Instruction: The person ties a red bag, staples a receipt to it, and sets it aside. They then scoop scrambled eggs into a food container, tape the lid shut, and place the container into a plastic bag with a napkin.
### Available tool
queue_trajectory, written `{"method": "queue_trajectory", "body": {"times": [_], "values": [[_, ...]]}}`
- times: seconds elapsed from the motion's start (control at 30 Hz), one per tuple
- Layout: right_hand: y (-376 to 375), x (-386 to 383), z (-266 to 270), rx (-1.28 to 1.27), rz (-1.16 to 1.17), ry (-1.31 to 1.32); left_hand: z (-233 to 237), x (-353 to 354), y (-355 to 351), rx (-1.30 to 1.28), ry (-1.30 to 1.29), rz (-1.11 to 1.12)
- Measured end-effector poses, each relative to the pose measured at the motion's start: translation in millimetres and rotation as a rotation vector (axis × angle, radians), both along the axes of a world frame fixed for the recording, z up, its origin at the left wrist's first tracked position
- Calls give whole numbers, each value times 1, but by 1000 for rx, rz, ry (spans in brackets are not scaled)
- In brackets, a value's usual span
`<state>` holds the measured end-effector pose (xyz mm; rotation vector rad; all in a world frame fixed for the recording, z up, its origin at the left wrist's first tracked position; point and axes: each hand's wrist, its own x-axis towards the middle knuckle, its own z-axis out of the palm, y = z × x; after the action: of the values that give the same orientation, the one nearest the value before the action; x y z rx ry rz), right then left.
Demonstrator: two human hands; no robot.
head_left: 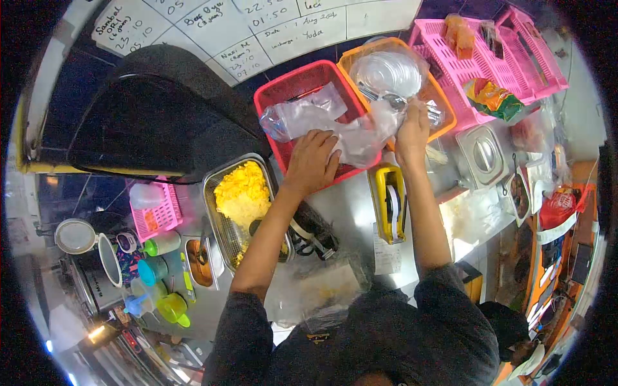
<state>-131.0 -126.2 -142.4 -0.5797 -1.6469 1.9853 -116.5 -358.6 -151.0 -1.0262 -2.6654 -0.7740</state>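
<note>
My right hand [413, 134] is closed round one end of a crumpled clear plastic bag [360, 143], beside the orange basket [450, 122]. The bag stretches left across the red basket [262, 96]. My left hand [312, 161] lies on the bag over that basket's near side, fingers apart and resting on the plastic. More clear plastic bags [315, 106] lie inside the red basket. In the orange basket are a stack of clear round lids [386, 72] and some wrapped items. Below my right hand stands a yellow tape dispenser [381, 199].
A metal tray [209, 193] of yellow food sits left of my left forearm. Pink baskets [444, 83] stand at the back right, near a lidded steel container [481, 157]. Coloured cups [172, 309] stand at the left. A black rounded object [161, 116] rises behind the tray.
</note>
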Motion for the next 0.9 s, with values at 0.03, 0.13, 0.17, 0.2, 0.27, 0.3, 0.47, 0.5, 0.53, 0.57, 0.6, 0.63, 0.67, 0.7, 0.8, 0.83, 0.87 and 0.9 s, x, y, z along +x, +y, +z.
{"method": "queue_trajectory", "body": {"times": [0.03, 0.13, 0.17, 0.2, 0.27, 0.3, 0.47, 0.5, 0.53, 0.57, 0.6, 0.63, 0.67, 0.7, 0.8, 0.83, 0.87, 0.9], "values": [[-1, 1, 4, -4, 19, 0, 11, 4, 0, 142, 54, 25], [-25, 16, 31, 31, 7, -23, 32, 21, 18, 1027, -535, -14], [-30, 18, 26, 14, 39, -5, 43, 30, 22, 1022, -536, -15], [-34, 22, 19, 9, 37, -5, 65, 39, 29, 942, -735, 89], [-41, 35, 14, 47, 216, 7, 77, 55, 29, 851, -921, 190], [-45, 46, 22, 45, 215, 14, 75, 63, 23, 746, -902, 169], [-61, 153, 97, 433, 459, -74, 104, 115, -17, 851, -598, 282], [-65, 182, 100, 675, 440, 23, 115, 132, -22, 1064, -581, 379], [-70, 210, 119, 746, 626, 24, 119, 147, -37, 1091, -596, 415], [-79, 236, 137, 816, 810, 20, 120, 161, -59, 1116, -616, 447], [-96, 260, 141, 894, 852, 18, 100, 173, -81, 984, -306, 390], [-108, 278, 143, 978, 892, 17, 118, 187, -85, 866, -201, 298], [-110, 287, 132, 993, 875, 15, 121, 201, -87, 878, -197, 279], [-112, 296, 110, 1022, 1036, -80, 123, 218, -91, 825, -280, 244], [-101, 322, 108, 907, 953, -126, 132, 243, -110, 556, -379, 112], [-95, 327, 116, 768, 773, -149, 129, 252, -112, 447, -403, 80], [-88, 333, 122, 632, 591, -171, 126, 260, -113, 340, -427, 44], [-82, 340, 126, 467, 580, -206, 140, 268, -110, 253, -490, 28]]}}
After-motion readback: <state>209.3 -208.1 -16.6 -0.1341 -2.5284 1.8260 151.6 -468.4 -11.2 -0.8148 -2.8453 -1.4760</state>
